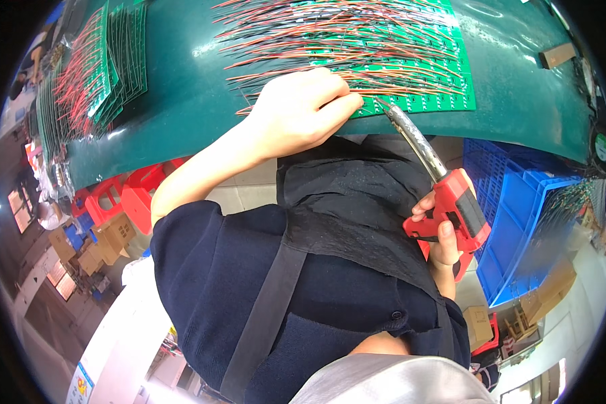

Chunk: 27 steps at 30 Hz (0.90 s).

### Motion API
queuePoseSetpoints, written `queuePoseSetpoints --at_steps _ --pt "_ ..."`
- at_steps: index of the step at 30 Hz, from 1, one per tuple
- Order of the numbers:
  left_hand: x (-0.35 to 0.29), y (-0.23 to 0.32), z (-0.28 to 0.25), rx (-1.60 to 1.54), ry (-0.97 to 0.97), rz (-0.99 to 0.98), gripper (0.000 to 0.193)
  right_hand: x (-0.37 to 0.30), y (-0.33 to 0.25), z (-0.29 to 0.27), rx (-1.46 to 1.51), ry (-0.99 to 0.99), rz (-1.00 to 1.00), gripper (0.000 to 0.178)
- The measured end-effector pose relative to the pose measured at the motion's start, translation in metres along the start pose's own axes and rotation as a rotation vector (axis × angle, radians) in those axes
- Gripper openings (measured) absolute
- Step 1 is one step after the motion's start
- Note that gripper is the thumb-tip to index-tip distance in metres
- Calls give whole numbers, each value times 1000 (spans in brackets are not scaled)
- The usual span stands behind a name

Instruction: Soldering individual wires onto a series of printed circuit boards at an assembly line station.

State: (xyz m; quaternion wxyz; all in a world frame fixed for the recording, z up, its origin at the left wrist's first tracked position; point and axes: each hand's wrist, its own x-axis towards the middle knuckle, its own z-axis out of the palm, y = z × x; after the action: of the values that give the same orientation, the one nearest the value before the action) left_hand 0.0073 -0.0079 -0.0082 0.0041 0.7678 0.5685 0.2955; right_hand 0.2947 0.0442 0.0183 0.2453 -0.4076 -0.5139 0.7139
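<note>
My right hand (441, 232) is wrapped round the handle of a red and black soldering gun (461, 209). The gun's long metal barrel slants up and left, its tip at the near edge of a green circuit board panel (444, 102). Just left of that tip, my left hand (306, 108) is closed in a pinch on a wire at the panel's near edge; the hand covers most of that wire. Many red and black wires (269, 44) lie in rows across the panel, with their loose ends sticking out to the left.
On the left of the green work surface (182, 81) stands a stack of wired circuit boards (108, 67). A small brown block (557, 55) lies at the far right. Below the edge are blue plastic crates (518, 229) on the right and red stools (141, 192) on the left.
</note>
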Motion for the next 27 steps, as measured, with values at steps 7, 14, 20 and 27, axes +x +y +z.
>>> queuePoseSetpoints --at_steps 7,14,20,27 --pt "4 1 3 61 -45 -15 23 -3 8 -6 7 -12 13 54" --pt "5 -1 6 45 -27 -4 23 -3 8 -9 -3 -50 6 57" --pt "5 0 7 25 -8 -7 23 -1 7 -7 46 -37 -17 58" --pt "7 -1 8 43 -30 -1 22 -3 5 -3 -25 1 28 61"
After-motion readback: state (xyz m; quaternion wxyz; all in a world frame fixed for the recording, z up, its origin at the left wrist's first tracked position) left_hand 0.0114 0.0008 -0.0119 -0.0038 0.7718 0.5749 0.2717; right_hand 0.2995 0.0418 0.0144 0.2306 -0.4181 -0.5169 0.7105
